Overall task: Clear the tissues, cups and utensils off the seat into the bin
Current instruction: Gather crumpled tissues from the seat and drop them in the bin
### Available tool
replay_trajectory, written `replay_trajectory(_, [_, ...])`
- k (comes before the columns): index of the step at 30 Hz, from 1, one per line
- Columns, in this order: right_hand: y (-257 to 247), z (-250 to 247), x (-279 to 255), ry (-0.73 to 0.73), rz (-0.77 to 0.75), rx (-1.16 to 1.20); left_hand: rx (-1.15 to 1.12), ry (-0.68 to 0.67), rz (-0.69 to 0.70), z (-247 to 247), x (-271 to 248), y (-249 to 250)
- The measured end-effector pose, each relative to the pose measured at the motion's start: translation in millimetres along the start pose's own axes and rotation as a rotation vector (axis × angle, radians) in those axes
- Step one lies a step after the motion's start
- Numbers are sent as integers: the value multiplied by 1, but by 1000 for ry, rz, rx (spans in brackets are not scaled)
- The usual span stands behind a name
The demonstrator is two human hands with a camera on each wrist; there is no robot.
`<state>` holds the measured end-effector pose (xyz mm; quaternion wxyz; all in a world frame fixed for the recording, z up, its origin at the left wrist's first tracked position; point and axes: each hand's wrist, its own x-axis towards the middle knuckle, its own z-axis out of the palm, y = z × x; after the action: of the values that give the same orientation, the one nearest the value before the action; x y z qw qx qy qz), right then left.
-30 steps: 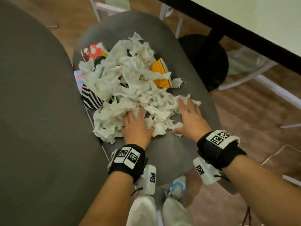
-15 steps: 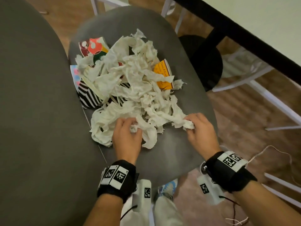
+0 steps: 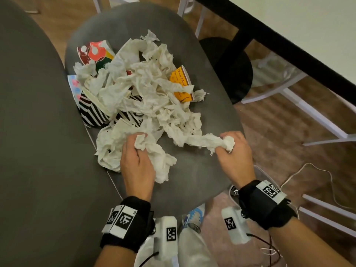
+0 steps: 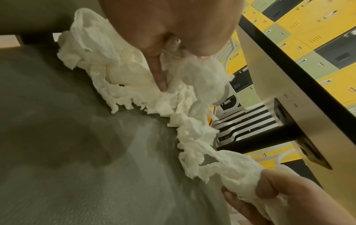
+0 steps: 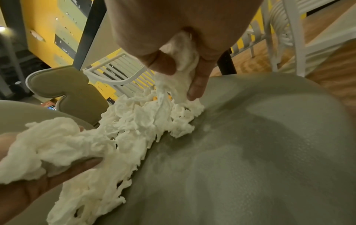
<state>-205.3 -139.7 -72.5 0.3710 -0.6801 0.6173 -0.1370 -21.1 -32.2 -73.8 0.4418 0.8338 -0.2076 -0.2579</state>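
Note:
A heap of crumpled white tissues (image 3: 146, 97) lies on the grey round seat (image 3: 192, 170). Paper cups poke out of it: a red spotted cup (image 3: 92, 53) at the back left, an orange cup (image 3: 181, 81) at the right, a black-and-white striped cup (image 3: 92, 114) at the left. My left hand (image 3: 136, 149) grips a wad of tissue (image 4: 123, 71) at the heap's near edge. My right hand (image 3: 231, 149) grips a twisted strand of tissue (image 5: 173, 64) stretched out from the heap. No utensils show.
A second grey cushion (image 3: 28, 151) adjoins the seat on the left. A black table edge (image 3: 289, 54) and its round black base (image 3: 237, 74) stand at the back right. White chair legs (image 3: 308, 112) and a cable (image 3: 312, 170) lie on the wooden floor to the right.
Both hands went from lying flat on the tissues to curling round handfuls and pulling them toward the seat's near edge. The right hand has drawn a strand out of the heap.

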Motion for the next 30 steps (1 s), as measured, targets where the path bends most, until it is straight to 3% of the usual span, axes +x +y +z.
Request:
replay_trajectory(5, [4, 1, -5, -52, 63, 103, 23, -52, -58, 1, -5, -1])
replay_trajectory(11, [3, 0, -10, -148, 87, 43, -238, -190, -222, 0, -10, 5])
replay_trajectory(15, [6, -2, -14, -159, 101, -120, -128, -292, -177, 0, -18, 3])
replay_trajectory(21, [10, -10, -23, -125, 145, 23, 21, -279, -73, 7, -23, -8])
replay_trajectory(27, [19, -15, -33, -147, 239, 228, -98, -263, -93, 16, -39, 6])
replay_trajectory(30, [26, -19, -37, -158, 233, 198, -124, -353, -126, 23, -43, 8])
